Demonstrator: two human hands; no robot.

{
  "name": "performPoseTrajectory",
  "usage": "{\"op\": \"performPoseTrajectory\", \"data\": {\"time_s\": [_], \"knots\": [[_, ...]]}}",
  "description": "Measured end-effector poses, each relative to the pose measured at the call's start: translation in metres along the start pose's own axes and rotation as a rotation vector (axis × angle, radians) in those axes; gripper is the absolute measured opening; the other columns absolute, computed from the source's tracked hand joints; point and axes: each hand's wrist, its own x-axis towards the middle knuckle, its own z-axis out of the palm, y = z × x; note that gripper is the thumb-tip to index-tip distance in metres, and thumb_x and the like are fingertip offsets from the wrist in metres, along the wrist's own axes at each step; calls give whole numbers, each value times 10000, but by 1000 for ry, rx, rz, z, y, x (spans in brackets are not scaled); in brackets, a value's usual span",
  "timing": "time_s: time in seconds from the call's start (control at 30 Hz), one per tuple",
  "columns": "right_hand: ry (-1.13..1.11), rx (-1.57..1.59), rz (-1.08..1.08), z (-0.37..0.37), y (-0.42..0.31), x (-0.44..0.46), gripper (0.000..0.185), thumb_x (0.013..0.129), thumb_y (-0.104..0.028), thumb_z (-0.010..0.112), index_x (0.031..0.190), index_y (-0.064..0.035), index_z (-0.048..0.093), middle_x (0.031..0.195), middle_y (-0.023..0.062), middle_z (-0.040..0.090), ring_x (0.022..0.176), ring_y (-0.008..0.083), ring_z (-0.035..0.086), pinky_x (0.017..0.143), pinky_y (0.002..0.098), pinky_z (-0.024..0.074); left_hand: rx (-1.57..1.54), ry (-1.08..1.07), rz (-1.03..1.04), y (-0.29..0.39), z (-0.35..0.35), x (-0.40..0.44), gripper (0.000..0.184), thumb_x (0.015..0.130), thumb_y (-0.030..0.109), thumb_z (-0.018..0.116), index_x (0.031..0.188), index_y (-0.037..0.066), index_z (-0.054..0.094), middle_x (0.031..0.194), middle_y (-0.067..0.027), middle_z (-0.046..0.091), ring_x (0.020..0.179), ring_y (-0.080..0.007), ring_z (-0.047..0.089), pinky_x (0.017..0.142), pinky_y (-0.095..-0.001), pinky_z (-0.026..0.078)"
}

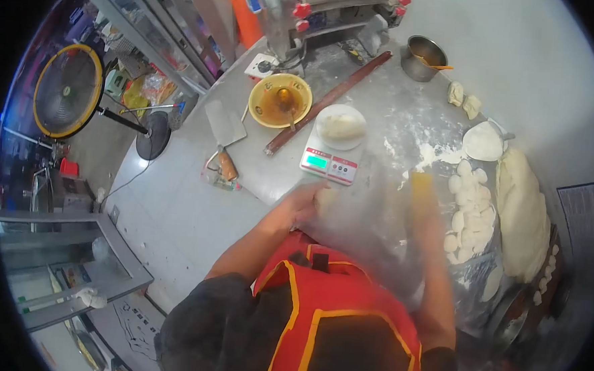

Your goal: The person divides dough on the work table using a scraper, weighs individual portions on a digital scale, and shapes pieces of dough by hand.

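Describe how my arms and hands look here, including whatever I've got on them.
Your left hand shows no glove; your right hand is too motion-blurred for fine detail. Both forearms are bare, below dark, plain-looking sleeves that end near the elbows. Between them shows a red apron with yellow-orange edging.

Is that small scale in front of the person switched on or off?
On: the scale has a display glowing blue-green. The number on it is too small to read.
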Motion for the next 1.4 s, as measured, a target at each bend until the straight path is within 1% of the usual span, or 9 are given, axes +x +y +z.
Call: {"op": "performPoseTrajectory", "data": {"time_s": [0.1, 0.23, 0.37, 0.43, 0.6, 1.0, 1.2, 1.3, 1.4], "knots": [[-84, -27, 122, -26, -20, 5, 678, 853, -72, 464, 1460, -183, 183, 902, 256, 609, 755, 438, 587, 672, 495, 452, -168, -133, 89, -6, 9, -31, 305, 881, 152, 499, 1121, -20, 577, 874, -89, 637, 834, -202, 615, 735, -331, 496], [59, 152, 42, -52, -51, 0, 660, 859, -75, 457, 1458, -149, 190, 1022, 261, 602, 816, 440, 593, 704, 478, 465, -889, -220, -245, -65, 2, -3, 314, 884, 109, 498, 1156, -41, 540, 989, -117, 629, 911, -223, 604, 787, -347, 490], [174, 204, -185, -39, -61, -5, 647, 862, -85, 466, 1453, -126, 205, 1126, 262, 570, 896, 434, 589, 755, 458, 471, -441, -159, 232, -69, -18, 13, 346, 898, 123, 484, 1194, -56, 493, 1101, -131, 592, 986, -231, 582, 847, -355, 468], [203, 210, -244, -41, -72, -8, 641, 862, -88, 471, 1450, -118, 214, 1167, 260, 552, 934, 429, 584, 778, 452, 470, -944, -45, -60, -6, -26, -5, 356, 898, 131, 488, 1200, -58, 482, 1123, -129, 581, 1009, -229, 574, 868, -351, 459], [150, 264, -197, -43, -84, -11, 642, 860, -88, 472, 1448, -109, 215, 1216, 257, 525, 974, 427, 575, 799, 443, 470, -883, 23, 224, 59, -42, 21, 355, 909, 119, 473, 1223, -46, 469, 1110, -129, 602, 1000, -238, 590, 856, -322, 464], [97, 274, -152, -40, -110, -2, 637, 884, -103, 474, 1456, -164, 200, 995, 273, 613, 862, 431, 607, 721, 451, 478, 796, 586, 861, 68, -25, 147, 332, 797, 71, 579, 1129, 65, 571, 969, -158, 640, 933, -325, 608, 823, -370, 472], [155, 280, -167, -36, -102, -5, 644, 876, -89, 480, 1455, -159, 206, 1032, 268, 608, 863, 425, 612, 726, 444, 481, 633, 380, 530, 77, -47, 131, 406, 882, 111, 493, 1273, 8, 458, 1203, -184, 572, 1107, -300, 556, 973, -372, 392], [88, 318, -98, -41, -107, -6, 645, 872, -88, 482, 1453, -151, 209, 1098, 264, 590, 884, 418, 614, 745, 438, 485, 79, 374, 652, 71, -64, 149, 428, 898, 149, 488, 1292, -8, 436, 1223, -197, 560, 1152, -295, 536, 988, -334, 382], [134, 320, -155, -41, -112, -1, 640, 873, -98, 483, 1451, -139, 212, 1144, 260, 573, 896, 417, 612, 755, 438, 487, 231, 352, 637, 73, -83, 162, 448, 887, 149, 497, 1298, -15, 422, 1212, -202, 564, 1146, -304, 538, 971, -312, 393]]}}
